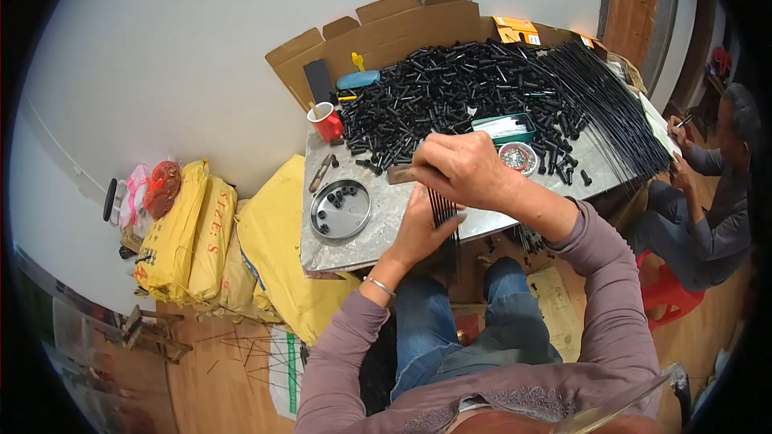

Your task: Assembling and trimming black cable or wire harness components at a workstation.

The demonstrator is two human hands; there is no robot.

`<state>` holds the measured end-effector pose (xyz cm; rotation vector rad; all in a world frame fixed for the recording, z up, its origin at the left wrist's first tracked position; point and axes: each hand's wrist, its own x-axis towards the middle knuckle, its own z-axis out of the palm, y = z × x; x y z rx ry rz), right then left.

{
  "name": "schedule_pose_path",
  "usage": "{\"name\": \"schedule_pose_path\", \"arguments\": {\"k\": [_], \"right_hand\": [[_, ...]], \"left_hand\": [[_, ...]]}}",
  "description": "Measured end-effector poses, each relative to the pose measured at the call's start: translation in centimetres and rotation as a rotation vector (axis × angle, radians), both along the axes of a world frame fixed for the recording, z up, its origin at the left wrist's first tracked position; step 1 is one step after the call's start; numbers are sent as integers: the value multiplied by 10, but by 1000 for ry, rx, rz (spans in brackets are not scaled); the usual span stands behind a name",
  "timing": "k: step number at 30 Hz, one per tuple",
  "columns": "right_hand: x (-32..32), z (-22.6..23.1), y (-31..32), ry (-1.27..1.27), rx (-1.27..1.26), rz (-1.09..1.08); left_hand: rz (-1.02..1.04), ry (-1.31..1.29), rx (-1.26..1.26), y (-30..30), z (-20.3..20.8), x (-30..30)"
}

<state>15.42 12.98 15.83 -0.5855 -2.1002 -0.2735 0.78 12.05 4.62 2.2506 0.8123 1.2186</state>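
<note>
My left hand (416, 231) is closed around a bundle of thin black rods (443, 207), which hang down past the table's front edge. Just above it, my right hand (470, 167) is curled around a flat grey-brown tool (398, 174); its blunt end sticks out to the left. My fingers hide the rest of that tool and the rods' upper ends. Left of my hands lies a round metal tray (369, 223) with several small black caps (334, 198) in it. Behind my hands a large heap of short black plastic parts (450, 80) covers the table.
A red mug (326, 123), a teal box of white strips (531, 124) and a bowl of small metal pieces (517, 158) stand on the table (338, 255). Long black rods (607, 104) lie at the right, near a seated person (708, 193). Yellow sacks (173, 229) lean at the left.
</note>
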Motion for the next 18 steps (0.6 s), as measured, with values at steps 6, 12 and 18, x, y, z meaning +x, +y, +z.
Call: {"name": "schedule_pose_path", "arguments": {"k": [6, 12, 18], "right_hand": [[-9, 11, 0, -6, -195, -5], [17, 47, 19, 270, -920, 286], [120, -62, 148, 139, -803, -559]], "left_hand": [[-20, 413, 234, 12, -32, -18], [-33, 373, 232, 15, -39, -26], [116, 582, 211, 16, -52, -18]]}}
